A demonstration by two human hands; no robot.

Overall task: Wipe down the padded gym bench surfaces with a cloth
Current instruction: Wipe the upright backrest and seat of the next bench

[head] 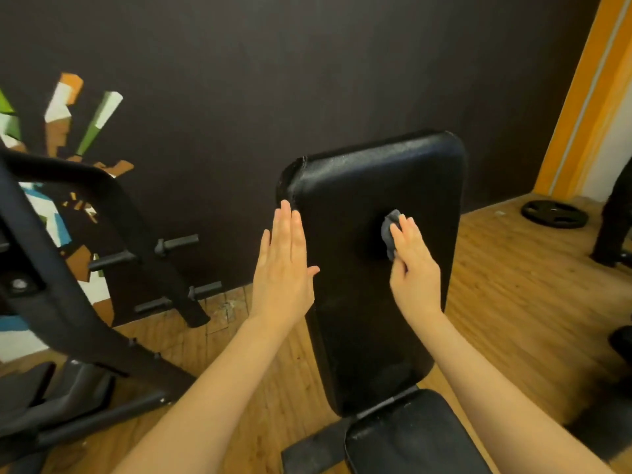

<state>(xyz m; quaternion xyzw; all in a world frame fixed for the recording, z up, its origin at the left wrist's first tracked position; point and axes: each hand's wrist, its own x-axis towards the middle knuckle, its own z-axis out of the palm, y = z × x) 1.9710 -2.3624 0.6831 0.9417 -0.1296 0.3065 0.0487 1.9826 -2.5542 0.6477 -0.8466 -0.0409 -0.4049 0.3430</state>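
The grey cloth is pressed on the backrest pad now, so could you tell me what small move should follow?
Probably slide the right hand with the grey cloth up toward the backrest pad top, since it sits mid-pad while the left hand lies flat at the edge.

The backrest pad (372, 268) wears black vinyl with a fine pebbled grain, faintly glossy near its top edge, scuffed and wrinkled at the upper left corner. Against it, the cloth (390, 230) looks soft, grey, matt and crumpled. Below the backrest, the seat pad (410, 436) shows the same black vinyl, dusty. Left of the backrest, a matt black metal rack (85, 285). The floor (513, 285) is worn, warm-toned wood planks.
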